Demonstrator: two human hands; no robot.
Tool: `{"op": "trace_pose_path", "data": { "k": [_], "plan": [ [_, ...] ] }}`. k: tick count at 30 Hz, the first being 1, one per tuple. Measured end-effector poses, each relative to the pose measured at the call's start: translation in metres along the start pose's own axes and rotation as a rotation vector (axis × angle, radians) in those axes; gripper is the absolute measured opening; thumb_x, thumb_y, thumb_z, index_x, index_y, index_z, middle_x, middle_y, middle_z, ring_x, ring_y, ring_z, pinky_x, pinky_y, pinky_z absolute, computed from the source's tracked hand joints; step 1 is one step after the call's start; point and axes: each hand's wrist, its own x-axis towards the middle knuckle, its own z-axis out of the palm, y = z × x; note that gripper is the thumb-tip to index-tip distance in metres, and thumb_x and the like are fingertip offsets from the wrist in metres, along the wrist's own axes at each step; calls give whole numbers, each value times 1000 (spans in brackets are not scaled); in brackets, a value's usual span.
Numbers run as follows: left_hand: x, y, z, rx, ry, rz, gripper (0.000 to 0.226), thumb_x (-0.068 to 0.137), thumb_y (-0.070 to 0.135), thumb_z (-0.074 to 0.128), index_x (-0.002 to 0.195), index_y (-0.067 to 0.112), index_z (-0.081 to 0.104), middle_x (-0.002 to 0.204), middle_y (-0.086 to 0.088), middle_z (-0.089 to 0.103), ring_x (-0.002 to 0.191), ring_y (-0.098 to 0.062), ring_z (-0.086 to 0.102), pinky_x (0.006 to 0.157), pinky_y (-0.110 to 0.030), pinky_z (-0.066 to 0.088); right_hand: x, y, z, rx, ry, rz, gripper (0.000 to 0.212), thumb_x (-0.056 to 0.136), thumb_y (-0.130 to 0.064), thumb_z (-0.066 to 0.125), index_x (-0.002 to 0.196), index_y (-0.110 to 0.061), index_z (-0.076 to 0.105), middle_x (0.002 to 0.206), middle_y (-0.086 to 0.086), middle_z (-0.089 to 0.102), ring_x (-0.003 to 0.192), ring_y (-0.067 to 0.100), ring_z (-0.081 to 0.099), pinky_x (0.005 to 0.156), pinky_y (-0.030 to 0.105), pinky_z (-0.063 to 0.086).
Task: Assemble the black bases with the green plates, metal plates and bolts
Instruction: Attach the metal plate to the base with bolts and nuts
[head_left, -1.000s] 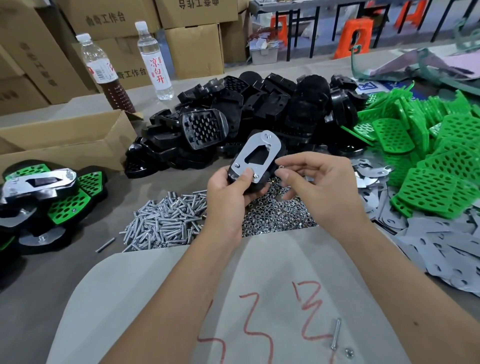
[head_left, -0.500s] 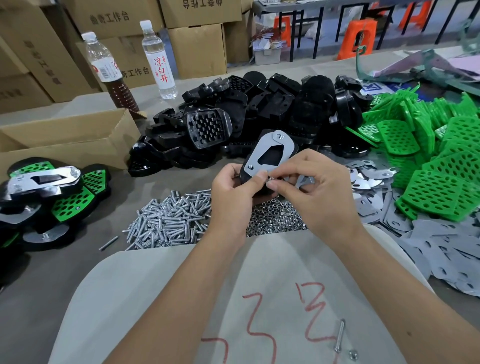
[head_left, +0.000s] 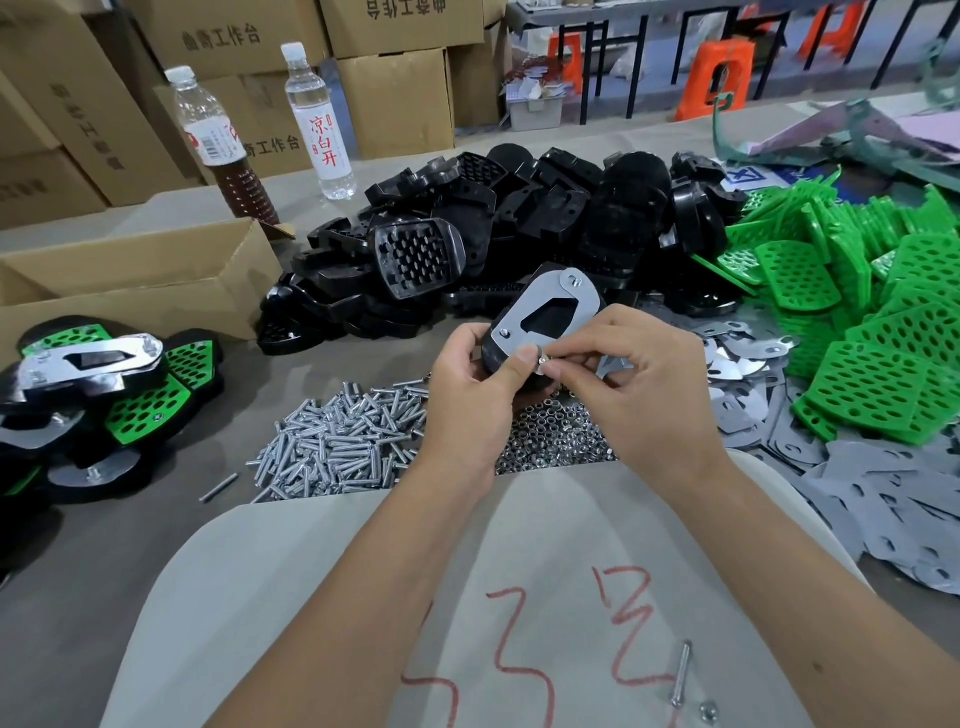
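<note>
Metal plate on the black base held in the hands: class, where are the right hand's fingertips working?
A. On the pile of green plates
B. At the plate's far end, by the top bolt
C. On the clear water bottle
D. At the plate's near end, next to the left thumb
D: the right hand pinches a small nut at the near end of the metal plate, right beside the left hand gripping the black base.
</note>
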Motion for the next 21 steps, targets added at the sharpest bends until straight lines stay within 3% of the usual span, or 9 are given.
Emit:
{"op": "trace_pose_path", "data": {
  "k": [6, 12, 16, 21],
  "plan": [
    [1, -2, 0, 4, 16, -19, 14, 98, -2, 65, 111, -2, 59, 110, -25, 74, 93, -31, 75, 83, -42, 64, 1, -1, -1, -44, -26, -64, 13, 83, -2, 85, 89, -14, 83, 81, -4, 71, 76, 9, 66, 73, 18, 50],
    [0, 0, -1, 9, 31, -1, 10, 96, -2, 68, 102, 2, 60, 103, -24, 75, 83, -25, 77, 72, -32, 63, 2, 2, -1, -125, -29, -152, 13, 84, -2, 86, 91, -12, 82, 81, -2, 70, 74, 14, 67, 70, 25, 53],
    [0, 1, -2, -17, 20, 11, 13, 95, -3, 69, 92, 6, 60, 105, -30, 72, 84, -26, 74, 75, -37, 63, 2, 3, -1, -96, -10, -121, 7, 83, -7, 87, 83, -10, 81, 78, -3, 68, 72, 14, 66, 66, 31, 52],
    [0, 1, -4, -28, -1, -4, 17, 93, -4, 69, 89, 8, 58, 94, -21, 74, 81, -25, 74, 74, -37, 63, 1, 3, 1, -86, 16, -109, 13, 81, -10, 89, 78, -7, 77, 74, 4, 67, 68, 22, 64, 64, 40, 52]
  ]
}}
